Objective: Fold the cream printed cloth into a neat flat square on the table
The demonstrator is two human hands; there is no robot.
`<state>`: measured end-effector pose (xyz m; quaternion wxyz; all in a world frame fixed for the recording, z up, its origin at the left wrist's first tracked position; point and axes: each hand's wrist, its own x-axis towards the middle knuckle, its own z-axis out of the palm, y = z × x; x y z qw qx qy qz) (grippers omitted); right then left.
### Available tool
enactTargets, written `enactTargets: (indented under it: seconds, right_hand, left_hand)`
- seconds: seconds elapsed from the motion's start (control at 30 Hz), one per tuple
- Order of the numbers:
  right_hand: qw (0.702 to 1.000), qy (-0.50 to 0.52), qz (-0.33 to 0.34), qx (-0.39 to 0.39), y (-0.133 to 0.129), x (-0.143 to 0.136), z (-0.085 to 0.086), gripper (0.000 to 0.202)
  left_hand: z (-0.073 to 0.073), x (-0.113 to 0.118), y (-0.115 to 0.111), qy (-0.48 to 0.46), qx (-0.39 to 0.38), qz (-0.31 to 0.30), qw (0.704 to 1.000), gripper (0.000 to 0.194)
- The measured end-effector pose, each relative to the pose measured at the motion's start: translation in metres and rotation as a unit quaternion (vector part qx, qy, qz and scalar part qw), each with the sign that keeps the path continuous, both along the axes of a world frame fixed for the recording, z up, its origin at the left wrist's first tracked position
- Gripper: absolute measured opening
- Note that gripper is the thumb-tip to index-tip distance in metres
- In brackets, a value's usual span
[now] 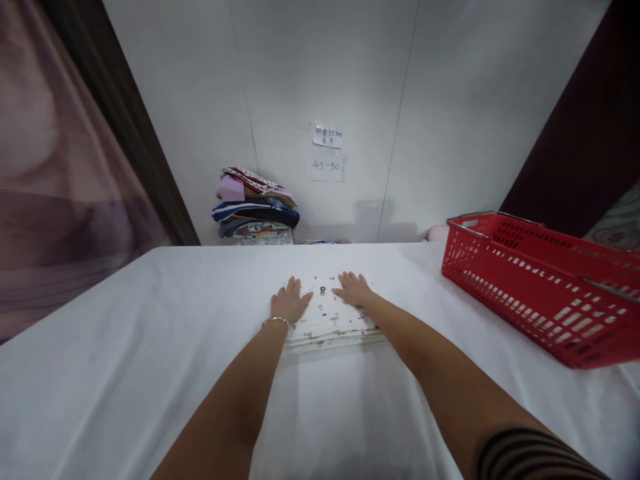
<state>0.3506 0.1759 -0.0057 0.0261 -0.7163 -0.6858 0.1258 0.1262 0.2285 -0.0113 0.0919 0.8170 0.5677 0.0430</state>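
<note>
A white cloth [327, 317] with small printed figures lies folded in a flat, layered rectangle on the white-covered table. My left hand [290, 302] rests on its left edge, fingers spread, a silvery bracelet at the wrist. On the upper right part of the cloth lies my right hand [353, 289], palm down with the fingers apart. Neither hand grips the fabric. Plain white fabric stretches from the folded cloth toward me, between my forearms.
A red plastic basket [530, 280] with metal handles stands on the right of the white table [150, 320]. Folded clothes [257, 207] are stacked beyond the far edge. Two paper notes [328, 167] hang on the wall; a curtain [65, 153] is at left.
</note>
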Motion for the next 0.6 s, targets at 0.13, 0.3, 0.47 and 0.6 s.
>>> enactTargets:
  seconds: [0.13, 0.3, 0.47, 0.6]
  right_hand:
    - [0.996, 0.025, -0.073, 0.053, -0.012, 0.018, 0.008, 0.068]
    - [0.96, 0.157, -0.226, 0.059, -0.054, 0.049, 0.004, 0.061]
    - [0.926, 0.237, -0.288, 0.049, -0.088, 0.053, 0.003, 0.061]
    - [0.92, 0.254, -0.297, 0.009, -0.098, 0.054, 0.006, 0.048]
  left_hand:
    - [0.002, -0.001, -0.002, -0.005, -0.005, -0.004, 1.0, 0.073]
    - [0.0, 0.001, 0.0, -0.01, -0.008, -0.002, 1.0, 0.074]
    - [0.01, -0.004, 0.005, -0.073, -0.061, 0.019, 0.995, 0.076]
    - [0.02, -0.022, -0.005, -0.151, -0.08, 0.039, 0.985, 0.072]
